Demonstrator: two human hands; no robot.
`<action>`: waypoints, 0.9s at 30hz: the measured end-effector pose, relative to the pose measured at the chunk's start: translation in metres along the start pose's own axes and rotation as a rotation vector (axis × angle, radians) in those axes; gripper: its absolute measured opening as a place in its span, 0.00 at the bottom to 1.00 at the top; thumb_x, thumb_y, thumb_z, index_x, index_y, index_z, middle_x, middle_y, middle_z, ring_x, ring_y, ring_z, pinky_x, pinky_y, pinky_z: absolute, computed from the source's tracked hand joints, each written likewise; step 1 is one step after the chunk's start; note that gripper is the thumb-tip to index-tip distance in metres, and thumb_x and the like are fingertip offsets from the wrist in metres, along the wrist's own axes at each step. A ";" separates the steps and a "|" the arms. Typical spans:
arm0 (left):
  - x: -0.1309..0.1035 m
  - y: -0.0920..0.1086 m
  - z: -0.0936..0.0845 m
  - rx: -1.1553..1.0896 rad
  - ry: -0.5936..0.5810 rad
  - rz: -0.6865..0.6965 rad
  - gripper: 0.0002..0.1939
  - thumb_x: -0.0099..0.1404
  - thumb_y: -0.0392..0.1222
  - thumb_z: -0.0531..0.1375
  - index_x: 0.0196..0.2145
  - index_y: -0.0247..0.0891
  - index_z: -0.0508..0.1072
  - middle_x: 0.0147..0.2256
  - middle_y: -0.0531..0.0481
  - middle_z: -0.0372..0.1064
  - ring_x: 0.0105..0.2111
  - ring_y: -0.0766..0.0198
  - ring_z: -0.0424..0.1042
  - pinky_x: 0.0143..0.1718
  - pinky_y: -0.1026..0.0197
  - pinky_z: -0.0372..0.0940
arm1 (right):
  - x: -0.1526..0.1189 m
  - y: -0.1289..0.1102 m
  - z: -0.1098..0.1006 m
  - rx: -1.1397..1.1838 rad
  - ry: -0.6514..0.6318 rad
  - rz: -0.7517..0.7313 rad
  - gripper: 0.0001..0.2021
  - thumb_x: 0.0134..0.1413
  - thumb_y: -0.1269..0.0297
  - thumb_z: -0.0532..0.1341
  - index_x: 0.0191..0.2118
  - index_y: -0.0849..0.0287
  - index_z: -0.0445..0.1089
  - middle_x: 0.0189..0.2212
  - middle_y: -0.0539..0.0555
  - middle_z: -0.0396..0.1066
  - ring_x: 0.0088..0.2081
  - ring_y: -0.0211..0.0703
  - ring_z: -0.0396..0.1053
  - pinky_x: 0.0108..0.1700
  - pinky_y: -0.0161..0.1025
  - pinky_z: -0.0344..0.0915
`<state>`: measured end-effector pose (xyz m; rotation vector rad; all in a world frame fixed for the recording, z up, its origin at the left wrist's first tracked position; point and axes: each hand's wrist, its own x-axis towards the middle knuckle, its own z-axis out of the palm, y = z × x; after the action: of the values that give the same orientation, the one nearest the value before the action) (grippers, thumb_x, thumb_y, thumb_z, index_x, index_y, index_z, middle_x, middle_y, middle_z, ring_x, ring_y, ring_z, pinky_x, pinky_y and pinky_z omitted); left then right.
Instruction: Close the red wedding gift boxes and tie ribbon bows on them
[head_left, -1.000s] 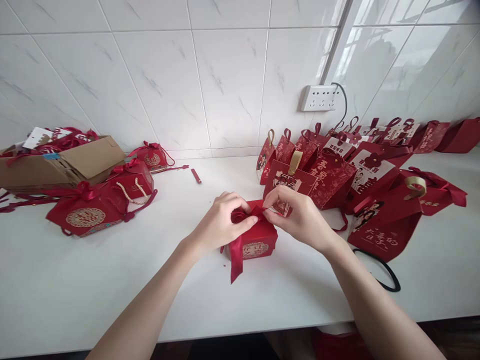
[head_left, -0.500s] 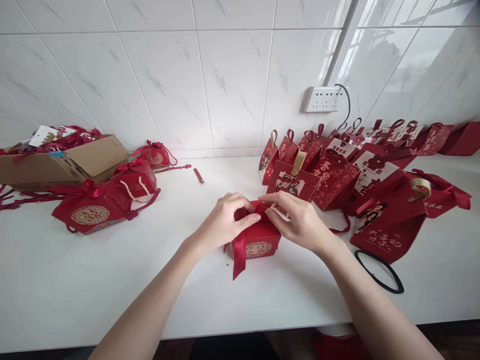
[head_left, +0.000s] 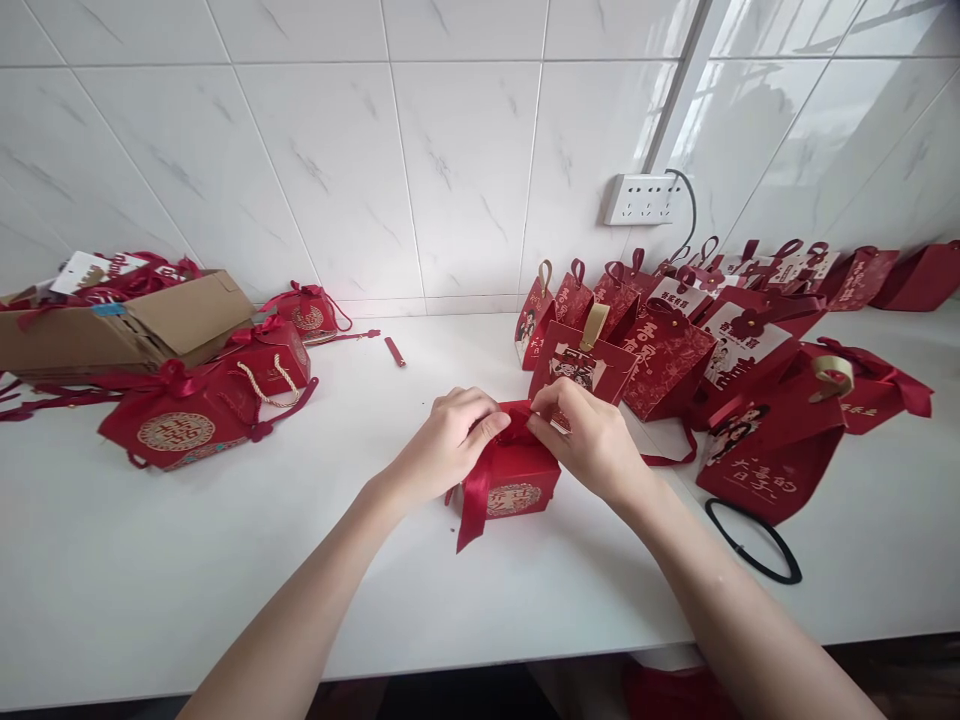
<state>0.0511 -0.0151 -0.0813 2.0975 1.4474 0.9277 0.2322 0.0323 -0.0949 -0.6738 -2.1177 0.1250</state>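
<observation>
A small red gift box (head_left: pixel 529 470) with a round gold emblem stands on the white table in front of me. Across its top runs a red ribbon (head_left: pixel 474 505), one end of it hanging down the box's front left side. My left hand (head_left: pixel 457 435) is closed in a pinch on the ribbon at the top left of the box. Opposite it, my right hand (head_left: pixel 581 430) pinches the ribbon at the top right, thumb against fingers. Between the fingertips the ribbon bunches at the middle of the lid; the fingers partly cover its exact shape.
Several red gift bags (head_left: pixel 667 350) crowd the right side and back. A black ring-shaped band (head_left: pixel 754 540) lies at the right. Finished-looking red boxes (head_left: pixel 176 420) and a cardboard box (head_left: pixel 112 335) of ribbons stand left. A power strip (head_left: pixel 643 200) hangs on the tiled wall.
My right hand's fingers have drawn closer together into a tighter pinch. My left thumb has pulled back a little from the box's middle, and the hanging ribbon end has shifted slightly left.
</observation>
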 end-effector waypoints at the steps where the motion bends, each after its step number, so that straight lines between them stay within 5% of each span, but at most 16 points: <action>1: 0.000 0.000 0.000 0.010 0.001 0.004 0.17 0.69 0.49 0.47 0.30 0.39 0.68 0.32 0.49 0.67 0.39 0.60 0.63 0.47 0.52 0.58 | 0.000 0.000 0.000 -0.037 0.010 -0.010 0.05 0.54 0.73 0.54 0.30 0.56 0.57 0.25 0.49 0.66 0.25 0.36 0.64 0.26 0.33 0.61; 11: 0.001 0.000 0.000 0.006 -0.009 0.028 0.11 0.68 0.42 0.49 0.30 0.40 0.67 0.34 0.50 0.67 0.40 0.61 0.64 0.48 0.52 0.58 | 0.002 -0.004 -0.003 0.031 -0.044 -0.055 0.10 0.56 0.75 0.50 0.41 0.56 0.61 0.35 0.54 0.71 0.36 0.40 0.69 0.36 0.37 0.68; 17: 0.000 0.001 0.000 -0.037 -0.014 0.008 0.11 0.68 0.41 0.49 0.29 0.40 0.66 0.35 0.49 0.66 0.41 0.60 0.64 0.47 0.53 0.59 | 0.006 -0.005 -0.016 0.199 -0.211 0.007 0.13 0.52 0.74 0.57 0.44 0.57 0.66 0.37 0.52 0.72 0.34 0.39 0.68 0.37 0.37 0.67; 27: 0.000 0.002 0.000 -0.019 -0.032 0.005 0.14 0.69 0.45 0.47 0.31 0.40 0.69 0.35 0.49 0.66 0.40 0.60 0.64 0.46 0.52 0.59 | 0.004 -0.010 -0.001 0.312 -0.107 0.177 0.07 0.48 0.77 0.55 0.31 0.57 0.61 0.28 0.49 0.66 0.29 0.36 0.65 0.31 0.33 0.64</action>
<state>0.0522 -0.0152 -0.0802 2.0933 1.4123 0.9025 0.2272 0.0258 -0.0885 -0.6762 -2.0749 0.5879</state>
